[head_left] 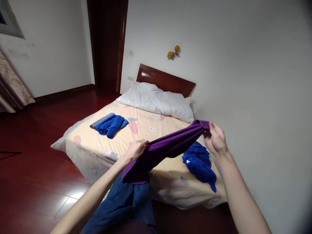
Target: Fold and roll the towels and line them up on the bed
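Note:
A purple piece of cloth (168, 148), perhaps a garment, is stretched between my two hands above the near edge of the bed. My left hand (137, 149) is closed on its edge near the middle, and a loose part hangs below that grip. At the upper right, my right hand (215, 138) pinches a gathered corner. Beneath and beyond the right hand lies a crumpled blue cloth pile (198, 164). Rolled blue cloths (112, 125) rest together on the left side of the bed, apart from both hands.
The bed (146, 128) has a pale yellow patterned sheet. A white quilt (158, 99) lies bunched by the dark wooden headboard (165, 79). A white wall (263, 97) runs close along the right. Dark red floor (36, 136) extends on the left, with a curtain (12, 84) beyond.

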Tool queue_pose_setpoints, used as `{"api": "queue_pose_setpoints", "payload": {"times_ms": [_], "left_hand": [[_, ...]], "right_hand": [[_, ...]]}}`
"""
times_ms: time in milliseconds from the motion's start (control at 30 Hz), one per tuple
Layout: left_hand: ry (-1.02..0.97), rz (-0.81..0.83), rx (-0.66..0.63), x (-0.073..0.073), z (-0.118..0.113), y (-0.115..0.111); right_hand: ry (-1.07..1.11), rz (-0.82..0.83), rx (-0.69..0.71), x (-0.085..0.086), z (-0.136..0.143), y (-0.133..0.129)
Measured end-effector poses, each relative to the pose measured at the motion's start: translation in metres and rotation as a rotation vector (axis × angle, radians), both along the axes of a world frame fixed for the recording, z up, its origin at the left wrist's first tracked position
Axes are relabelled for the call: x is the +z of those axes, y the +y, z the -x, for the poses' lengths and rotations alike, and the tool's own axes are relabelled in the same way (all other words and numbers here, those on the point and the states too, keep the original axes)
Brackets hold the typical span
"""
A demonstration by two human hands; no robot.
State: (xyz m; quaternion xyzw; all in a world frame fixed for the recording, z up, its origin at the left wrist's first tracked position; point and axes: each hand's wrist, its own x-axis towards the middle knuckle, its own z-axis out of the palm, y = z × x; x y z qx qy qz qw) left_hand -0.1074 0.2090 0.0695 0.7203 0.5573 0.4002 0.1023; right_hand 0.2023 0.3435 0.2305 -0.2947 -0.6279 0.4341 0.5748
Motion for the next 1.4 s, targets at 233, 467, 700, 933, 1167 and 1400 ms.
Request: {"api": "queue_pose_setpoints", "payload": {"times_ms": [233, 467, 700, 933, 1167, 1400], "left_hand": [[-0.040, 0.242, 0.199, -0.105, -0.012, -0.023], [-0.058, 0.278, 0.441, -0.101, 0.055, 0.000], [0.304, 0.062, 0.418, 0.018, 0.136, -0.002], [0.294, 0.099, 0.467, 0.038, 0.183, -0.061], [0.112, 0.405, 0.286, 0.023, 0.212, -0.134], [0.241, 0.229, 0.353, 0.016, 0.213, -0.094]], "right_hand": [[0.371, 0.047, -0.076, 0.021, 0.005, -0.016], [0.312, 0.073, -0.143, 0.023, -0.038, 0.001], [-0.378, 0.064, -0.288, -0.034, -0.108, -0.013], [-0.129, 0.368, -0.458, -0.133, -0.151, -0.052], [-0.039, 0.555, -0.486, -0.187, -0.187, -0.099], [-0.063, 0.412, -0.452, -0.191, -0.168, -0.071]]}}
